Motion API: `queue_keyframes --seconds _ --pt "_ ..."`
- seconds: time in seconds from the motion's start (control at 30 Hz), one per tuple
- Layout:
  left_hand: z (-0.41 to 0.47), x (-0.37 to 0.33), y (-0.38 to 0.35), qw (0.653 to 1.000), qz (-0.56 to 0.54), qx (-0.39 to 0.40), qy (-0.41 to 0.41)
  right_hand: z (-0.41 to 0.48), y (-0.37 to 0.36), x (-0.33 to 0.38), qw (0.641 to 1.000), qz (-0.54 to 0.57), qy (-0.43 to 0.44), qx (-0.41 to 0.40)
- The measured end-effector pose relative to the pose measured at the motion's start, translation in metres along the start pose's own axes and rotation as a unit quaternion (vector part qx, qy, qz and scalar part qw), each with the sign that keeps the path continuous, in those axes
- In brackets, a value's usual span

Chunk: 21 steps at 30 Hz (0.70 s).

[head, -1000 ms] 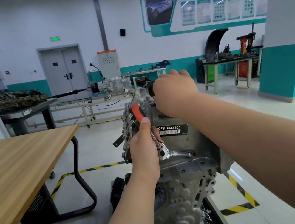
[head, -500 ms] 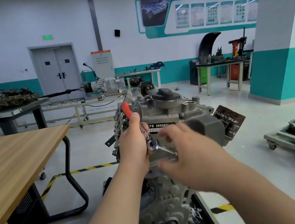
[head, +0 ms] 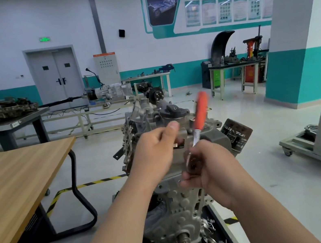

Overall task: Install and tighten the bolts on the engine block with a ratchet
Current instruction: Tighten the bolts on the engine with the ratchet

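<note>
Engine block (head: 177,210), one: grey cast metal, upright on a dark stand (head: 223,230), just off the right edge of the tabletop (head: 15,179). One black filler cap (head: 172,110) sat on its top. One dark oil filter (head: 237,135) stuck out from its right side.

Ratchet (head: 201,112), one: orange handle, blurred, tilted up and to the right over the top of the block. Its metal shaft ran down into the right hand.

Hands, two, both in front of the upper face of the block.
- Right hand (head: 210,168): fingers (head: 189,182) curled tight round the head end of the ratchet, held against the block. The head itself was hidden inside the grip.
- Left hand (head: 155,156): back toward the camera, fingers curled inward, thumb (head: 172,126) raised. It was apart from the ratchet. Whether the fingers held or touched anything could not be told.

Tabletop, one: pale wood on a black bent-tube leg, at the left.
</note>
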State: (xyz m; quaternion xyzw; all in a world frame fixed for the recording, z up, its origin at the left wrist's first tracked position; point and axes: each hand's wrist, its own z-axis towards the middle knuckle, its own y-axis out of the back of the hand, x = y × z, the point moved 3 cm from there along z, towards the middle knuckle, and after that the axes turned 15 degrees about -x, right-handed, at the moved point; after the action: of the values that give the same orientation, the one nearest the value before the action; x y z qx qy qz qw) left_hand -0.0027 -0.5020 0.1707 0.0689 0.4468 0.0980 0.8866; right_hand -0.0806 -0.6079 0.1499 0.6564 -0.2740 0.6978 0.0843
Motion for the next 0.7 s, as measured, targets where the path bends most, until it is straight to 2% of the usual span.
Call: queue_keyframes --seconds 0.07,0.1,0.17,0.23,0.37,0.5,0.7 --pt "-0.012 0.020 0.011 0.993 -0.016 -0.071 0.089 -0.003 0.008 0.006 0.996 -0.005 0.078 -0.044" --pt "-0.018 0.029 0.013 0.983 -0.042 -0.072 0.166 -0.004 0.009 0.011 0.991 -0.017 0.117 -0.063" --pt "-0.028 0.040 0.005 0.943 -0.123 -0.030 0.307 -0.002 0.006 0.018 0.984 -0.018 0.151 -0.092" --pt "-0.026 0.037 -0.008 0.912 -0.194 0.023 0.361 0.003 -0.001 0.023 0.979 -0.028 0.161 -0.118" --pt "-0.006 0.015 -0.026 0.897 -0.265 0.088 0.342 0.009 -0.017 0.016 0.980 -0.022 0.161 -0.116" --pt "0.006 0.017 -0.033 0.867 -0.334 0.039 0.369 0.014 -0.017 0.004 0.959 -0.020 0.199 -0.200" --pt "0.013 0.024 -0.036 0.886 -0.300 0.024 0.352 0.017 -0.024 -0.001 0.965 -0.022 0.206 -0.161"
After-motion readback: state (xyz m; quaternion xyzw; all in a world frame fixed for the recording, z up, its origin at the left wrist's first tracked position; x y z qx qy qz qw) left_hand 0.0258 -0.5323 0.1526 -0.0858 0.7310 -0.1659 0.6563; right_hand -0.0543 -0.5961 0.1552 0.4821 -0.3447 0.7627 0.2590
